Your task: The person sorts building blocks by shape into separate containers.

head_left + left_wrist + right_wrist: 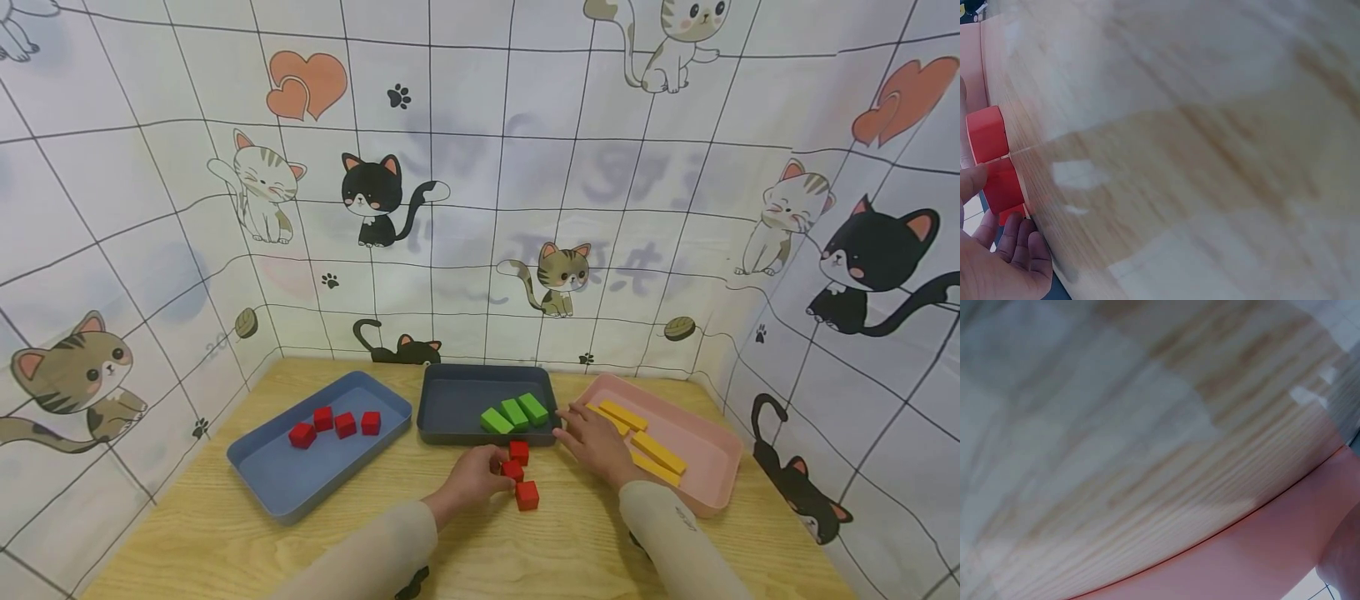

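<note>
My left hand (pixel 474 482) reaches in front of the dark tray and pinches a red cube (pixel 512 472) between thumb and fingers. In the left wrist view the thumb lies on one side of that cube (pixel 1005 186), with the index finger at its other side. Two more red cubes stand close by, one behind (pixel 519 452) and one in front (pixel 527 496). My right hand (pixel 597 440) holds nothing; its fingers are spread and relaxed between the dark tray's right end and the pink tray's left edge. The right wrist view catches only a sliver of that hand (pixel 1342 559).
At the left, a blue tray (pixel 281 492) holds several red cubes. The dark tray (pixel 450 400) at the back holds three green blocks (pixel 514 413). Yellow sticks (pixel 660 452) lie in the pink tray (pixel 716 454) at the right. A cat-print cloth (pixel 465 208) surrounds the wooden table (pixel 420 558).
</note>
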Tool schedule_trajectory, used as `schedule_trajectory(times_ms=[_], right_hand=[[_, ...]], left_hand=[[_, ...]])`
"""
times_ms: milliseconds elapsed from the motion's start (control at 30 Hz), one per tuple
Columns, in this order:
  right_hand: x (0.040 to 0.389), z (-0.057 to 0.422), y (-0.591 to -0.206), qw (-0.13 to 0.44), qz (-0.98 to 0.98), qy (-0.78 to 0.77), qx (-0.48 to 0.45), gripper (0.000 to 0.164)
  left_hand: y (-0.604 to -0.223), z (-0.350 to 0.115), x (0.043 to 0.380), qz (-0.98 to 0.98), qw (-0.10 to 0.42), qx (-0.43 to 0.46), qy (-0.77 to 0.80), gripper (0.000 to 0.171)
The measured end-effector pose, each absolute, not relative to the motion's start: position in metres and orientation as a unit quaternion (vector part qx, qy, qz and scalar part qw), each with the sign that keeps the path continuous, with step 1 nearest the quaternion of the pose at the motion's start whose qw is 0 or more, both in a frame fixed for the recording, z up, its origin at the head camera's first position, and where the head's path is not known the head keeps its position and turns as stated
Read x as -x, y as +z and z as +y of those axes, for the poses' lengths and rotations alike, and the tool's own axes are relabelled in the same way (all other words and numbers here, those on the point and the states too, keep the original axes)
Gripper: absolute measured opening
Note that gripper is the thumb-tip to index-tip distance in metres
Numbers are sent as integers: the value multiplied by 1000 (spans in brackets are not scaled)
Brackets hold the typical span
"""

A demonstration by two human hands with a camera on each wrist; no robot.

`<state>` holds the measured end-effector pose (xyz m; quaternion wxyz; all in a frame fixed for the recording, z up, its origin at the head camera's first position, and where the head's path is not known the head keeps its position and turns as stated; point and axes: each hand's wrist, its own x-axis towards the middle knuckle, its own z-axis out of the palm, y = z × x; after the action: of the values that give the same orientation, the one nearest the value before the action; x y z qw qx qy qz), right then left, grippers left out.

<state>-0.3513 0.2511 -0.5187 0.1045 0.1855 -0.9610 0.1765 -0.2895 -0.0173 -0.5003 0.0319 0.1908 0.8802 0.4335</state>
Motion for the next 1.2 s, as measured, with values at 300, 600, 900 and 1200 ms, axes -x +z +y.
schedule_trajectory(times_ms=[300, 600, 900, 1200], right_hand=[[351, 251, -518, 106, -961, 178, -185, 57], [351, 250, -518, 105, -961, 177, -186, 57], [350, 251, -519, 108, -961, 179, -182, 57], [351, 251, -520, 107, -960, 180, -184, 57]], left_hand=[[-498, -18, 289, 880, 37, -180, 439, 22], [-499, -23, 292, 878, 54, -140, 455, 21], [-492, -29, 294, 876, 55, -134, 461, 22], [-483, -37, 300, 870, 31, -137, 473, 22]])
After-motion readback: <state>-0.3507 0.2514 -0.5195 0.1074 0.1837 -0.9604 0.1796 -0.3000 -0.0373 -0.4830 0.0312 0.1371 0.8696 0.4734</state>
